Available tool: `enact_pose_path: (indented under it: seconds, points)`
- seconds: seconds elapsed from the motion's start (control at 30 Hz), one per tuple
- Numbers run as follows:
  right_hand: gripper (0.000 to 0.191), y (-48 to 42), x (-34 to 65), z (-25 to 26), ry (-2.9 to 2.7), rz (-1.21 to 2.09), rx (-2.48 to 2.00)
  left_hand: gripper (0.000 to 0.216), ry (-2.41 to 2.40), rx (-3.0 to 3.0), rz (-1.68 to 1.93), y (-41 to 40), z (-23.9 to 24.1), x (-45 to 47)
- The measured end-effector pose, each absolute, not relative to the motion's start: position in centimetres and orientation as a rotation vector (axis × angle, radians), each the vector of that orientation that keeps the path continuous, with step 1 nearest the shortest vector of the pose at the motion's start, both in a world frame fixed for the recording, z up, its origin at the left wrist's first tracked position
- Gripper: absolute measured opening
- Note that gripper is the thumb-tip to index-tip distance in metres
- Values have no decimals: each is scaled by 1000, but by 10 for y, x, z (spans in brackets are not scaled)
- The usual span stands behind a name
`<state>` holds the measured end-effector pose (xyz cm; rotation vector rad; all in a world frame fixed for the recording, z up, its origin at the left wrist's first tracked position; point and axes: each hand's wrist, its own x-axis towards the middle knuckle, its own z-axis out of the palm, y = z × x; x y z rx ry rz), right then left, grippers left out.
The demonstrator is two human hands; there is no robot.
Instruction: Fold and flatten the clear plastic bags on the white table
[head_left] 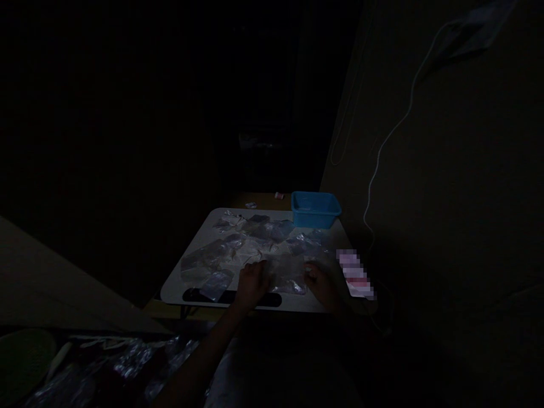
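Note:
A clear plastic bag lies flat near the front edge of the white folding table, between my two hands. At its left edge is my left hand, fingers curled and closed on the plastic. My right hand pinches the bag's right edge with thumb and forefinger, though dim light blurs the exact contact. More clear bags are spread across the tabletop: a wide one to the left, a small one over the table's dark slot, and crumpled ones behind my hands.
A blue plastic basin stands at the back right corner. On the right edge a lit, pixelated phone screen lies near a white cable. Shiny plastic and a green basket are on the floor at lower left.

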<state>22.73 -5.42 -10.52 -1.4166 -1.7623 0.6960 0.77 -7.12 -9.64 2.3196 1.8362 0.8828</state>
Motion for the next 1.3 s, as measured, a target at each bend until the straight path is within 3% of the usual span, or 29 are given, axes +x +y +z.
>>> enact_pose_path:
  seconds: [0.33, 0.9, 1.3]
  points:
    - [34, -58, 228, -117, -1938, 528, -1469, 27, 2022, 2422, 621, -94, -98, 13]
    - [28, -53, 229, -111, -1860, 467, -1378, 44, 1650, 2688, 416, -92, -106, 11]
    - [33, -38, 228, -114, -1951, 387, -1454, 42, 1655, 2598, 494, -89, -106, 10]
